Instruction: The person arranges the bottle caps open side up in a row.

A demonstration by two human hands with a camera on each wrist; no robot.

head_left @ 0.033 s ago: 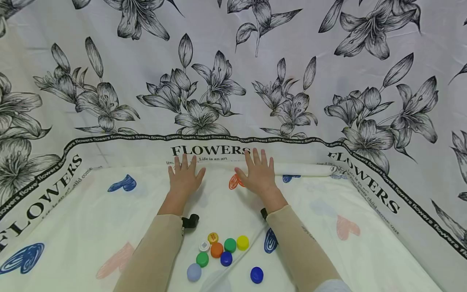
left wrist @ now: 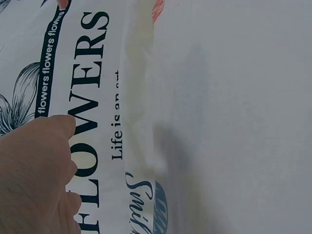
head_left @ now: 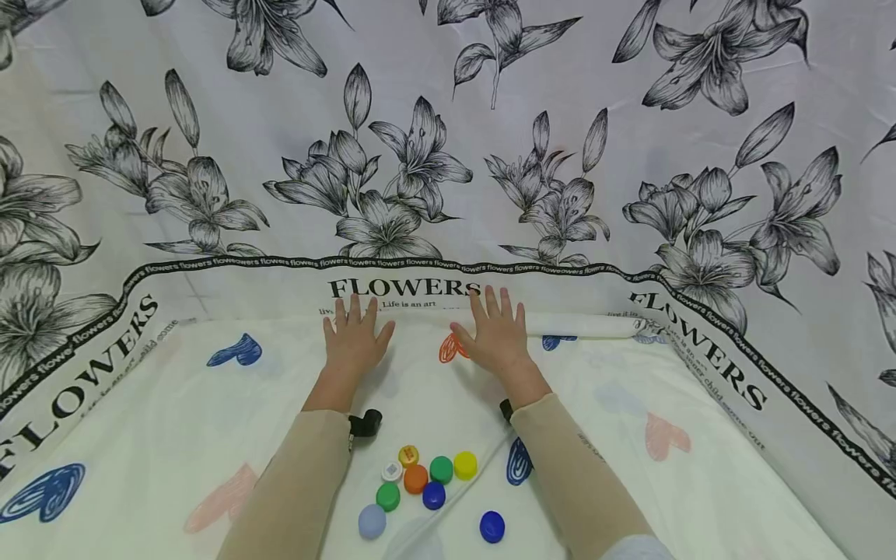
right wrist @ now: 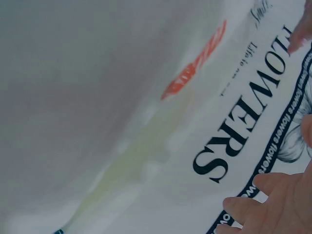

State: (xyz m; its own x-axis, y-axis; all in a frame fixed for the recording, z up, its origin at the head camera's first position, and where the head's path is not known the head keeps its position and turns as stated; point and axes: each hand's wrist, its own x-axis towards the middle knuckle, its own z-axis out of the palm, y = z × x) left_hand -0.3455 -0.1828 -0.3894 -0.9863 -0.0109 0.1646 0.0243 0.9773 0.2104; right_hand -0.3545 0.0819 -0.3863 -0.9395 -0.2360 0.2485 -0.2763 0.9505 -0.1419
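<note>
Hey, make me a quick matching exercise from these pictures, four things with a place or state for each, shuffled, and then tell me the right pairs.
Things
1. Left hand
2. Pale blue cap
3. Orange cap
4. Red printed heart

Places and states, in the head view
A. Between the white cap and a green cap
B. Beside the thumb of the right hand
C. Fingers spread, holding nothing
D. Leftmost of all the caps

Right pairs: 1-C, 2-D, 3-A, 4-B
</note>
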